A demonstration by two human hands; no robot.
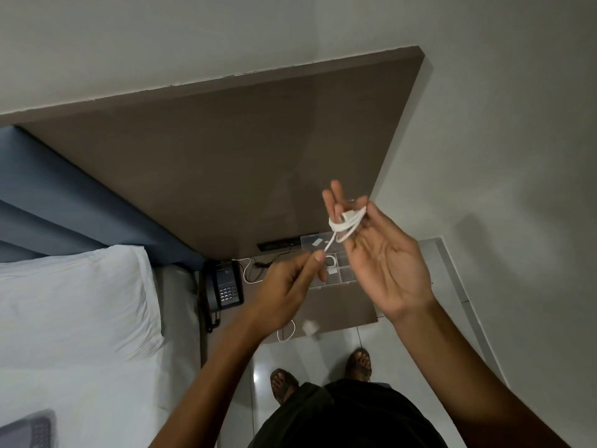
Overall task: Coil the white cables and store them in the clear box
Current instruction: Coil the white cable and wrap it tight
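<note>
A white cable [345, 225] is wound in loops around the fingers of my right hand [381, 253], held up above the desk. My left hand [287, 286] pinches the cable's loose tail between thumb and finger, just below and left of the coil. Beneath both hands the clear box [339, 270] sits open on the brown desk [342, 305], with compartments; a small white coil lies in one of them. Another white cable [286, 333] lies on the desk's near edge with a white plug beside it. A third white cable [247, 270] curls next to the phone.
A black desk phone [226, 286] stands at the desk's left end. A black cable [268, 263] and a dark socket strip [279, 244] are at the back. A bed with a white pillow [74, 318] fills the left. My feet stand on the tiled floor [323, 354].
</note>
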